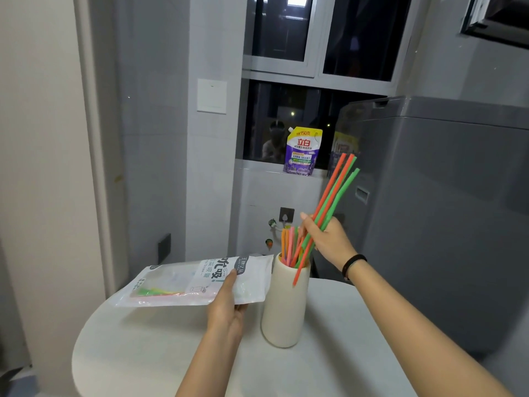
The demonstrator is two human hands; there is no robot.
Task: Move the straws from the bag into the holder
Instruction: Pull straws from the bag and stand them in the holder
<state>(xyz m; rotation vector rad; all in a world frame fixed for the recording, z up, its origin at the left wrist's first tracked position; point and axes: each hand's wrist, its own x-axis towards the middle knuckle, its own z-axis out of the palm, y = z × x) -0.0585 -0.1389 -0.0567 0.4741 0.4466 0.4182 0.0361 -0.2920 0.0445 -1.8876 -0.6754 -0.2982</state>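
- Two hands in view, each with something in its hold.
- Left hand [226, 308]: thumb on top and fingers beneath, pinching the near edge of the bag [183, 285].
- Bag: flat white pouch with printed text, held roughly level over the rear left of the worktop [143, 353], its right end just beside the holder [286, 308].
- Remaining straws [156, 292]: a few green, yellow and orange ones, seen through the clear panel at the bag's left end.
- Right hand [326, 239]: fingers curled round a bundle of straws [336, 187], raised above and just behind the holder's mouth.
- Bundle of straws: two orange and two green, tilted with the upper ends leaning right. The lower ends are at the holder's rim; one orange end lies in front of the holder's outer wall.
- Holder: cream, bottle-shaped vessel, upright on the worktop, between the two forearms.
- Stored straws [287, 243]: orange, pink and green, standing in the holder, tops above its rim.
- Worktop: round, white.
- Wristband [353, 263]: dark, on the right wrist.
- Detergent pouch [303, 151]: purple and yellow, upright on the window sill [263, 169].
- Washing machine [443, 210]: grey, right of the worktop.
- Wall switch [211, 96]: white plate, left of the window.
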